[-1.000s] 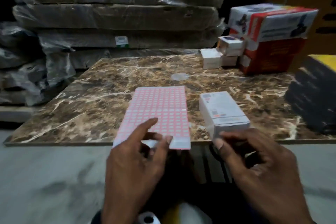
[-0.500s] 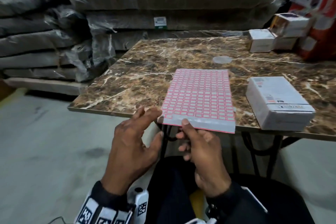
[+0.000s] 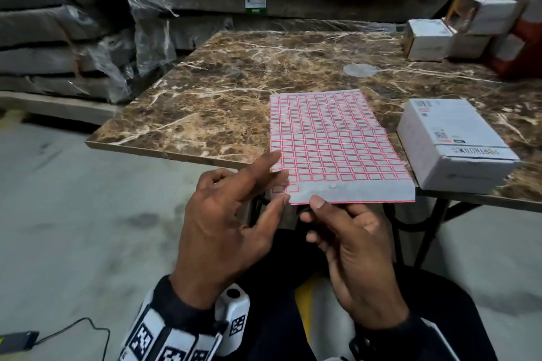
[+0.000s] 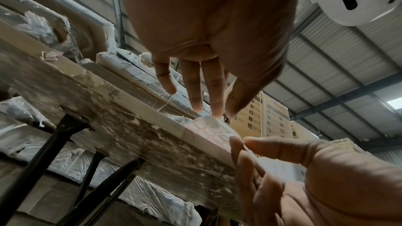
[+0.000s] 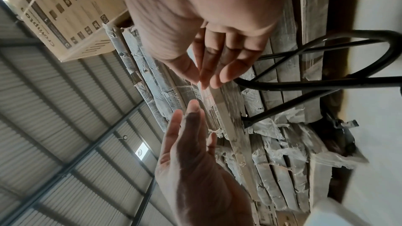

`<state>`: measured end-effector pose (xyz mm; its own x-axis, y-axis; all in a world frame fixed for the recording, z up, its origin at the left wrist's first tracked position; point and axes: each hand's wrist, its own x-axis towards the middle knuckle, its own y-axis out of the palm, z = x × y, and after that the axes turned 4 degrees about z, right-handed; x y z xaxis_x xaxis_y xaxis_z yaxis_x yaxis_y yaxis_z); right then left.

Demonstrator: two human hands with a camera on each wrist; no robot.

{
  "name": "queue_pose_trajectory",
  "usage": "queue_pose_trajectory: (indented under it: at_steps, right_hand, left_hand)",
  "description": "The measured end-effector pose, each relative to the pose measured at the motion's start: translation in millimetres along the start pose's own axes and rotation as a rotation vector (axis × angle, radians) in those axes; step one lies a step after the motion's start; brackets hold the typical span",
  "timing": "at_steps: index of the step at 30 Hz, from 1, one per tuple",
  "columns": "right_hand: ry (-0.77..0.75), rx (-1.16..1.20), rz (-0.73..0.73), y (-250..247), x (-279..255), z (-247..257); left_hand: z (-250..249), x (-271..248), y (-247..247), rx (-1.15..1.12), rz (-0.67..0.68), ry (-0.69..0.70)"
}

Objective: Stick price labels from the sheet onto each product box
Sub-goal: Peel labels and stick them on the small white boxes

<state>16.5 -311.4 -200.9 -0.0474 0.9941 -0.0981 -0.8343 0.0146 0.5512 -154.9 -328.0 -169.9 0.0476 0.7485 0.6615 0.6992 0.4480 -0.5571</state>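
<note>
The label sheet (image 3: 337,143), a grid of pink-bordered stickers, lies on the marble table (image 3: 223,102) with its near edge hanging over the front rim. My right hand (image 3: 313,208) pinches that near edge, thumb on top, fingers underneath. My left hand (image 3: 278,182) reaches in with straight fingers; its index tip touches the stickers at the sheet's near-left corner, and the thumb sits by the edge. A white product box (image 3: 451,143) lies flat just right of the sheet. From below, the left wrist view shows the sheet (image 4: 208,131) between the left fingertips (image 4: 217,109) and the right hand (image 4: 241,143).
Small white boxes (image 3: 426,38) and a red carton (image 3: 522,47) are stacked at the table's far right corner. Plastic-wrapped flat cartons (image 3: 88,38) pile up behind and to the left. A clear round disc (image 3: 360,70) lies mid-table. A phone with cable (image 3: 17,340) lies on the floor.
My right hand left the product box and took hold of the sheet's near edge. My left hand let go of that edge and now touches the corner stickers with straight fingers.
</note>
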Motion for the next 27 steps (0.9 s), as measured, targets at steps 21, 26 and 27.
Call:
queue_pose_trajectory:
  at_steps: [21, 26, 27]
  right_hand:
    - [-0.124, -0.033, 0.066, 9, 6, -18]
    - [-0.175, -0.168, 0.076, 5, 5, -20]
    - [-0.186, -0.195, 0.077, 4, 4, -20]
  left_hand:
    - [-14, 4, -2, 0.283, 0.013, 0.03]
    - [-21, 8, -4, 0.336, 0.046, 0.005]
    - [-22, 8, -5, 0.344, 0.059, -0.002]
